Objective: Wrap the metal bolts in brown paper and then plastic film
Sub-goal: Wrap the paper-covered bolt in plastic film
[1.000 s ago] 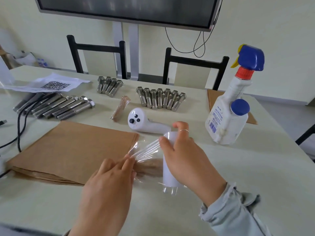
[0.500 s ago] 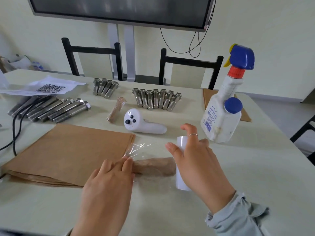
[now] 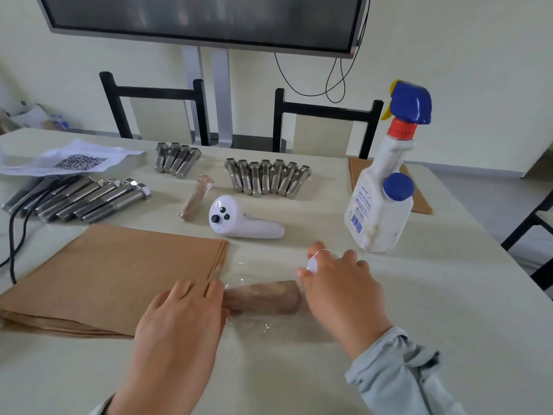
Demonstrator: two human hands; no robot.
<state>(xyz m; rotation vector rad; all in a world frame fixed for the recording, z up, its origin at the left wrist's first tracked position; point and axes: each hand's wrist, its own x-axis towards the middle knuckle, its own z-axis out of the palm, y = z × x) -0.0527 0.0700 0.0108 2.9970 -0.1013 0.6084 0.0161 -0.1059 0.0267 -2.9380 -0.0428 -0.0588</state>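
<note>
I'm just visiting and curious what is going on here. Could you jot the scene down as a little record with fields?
activity: a person wraps a bolt bundle in plastic film
left hand: fingers flat, pressing the bundle's left end
right hand: grips the white film roll
paper-wrapped bundle: lies on the table between the hands, under clear film
brown paper stack: left of the bundle
loose bolts: three groups at the back
finished wrap: behind the white controller
spray bottle: upright, right
</note>
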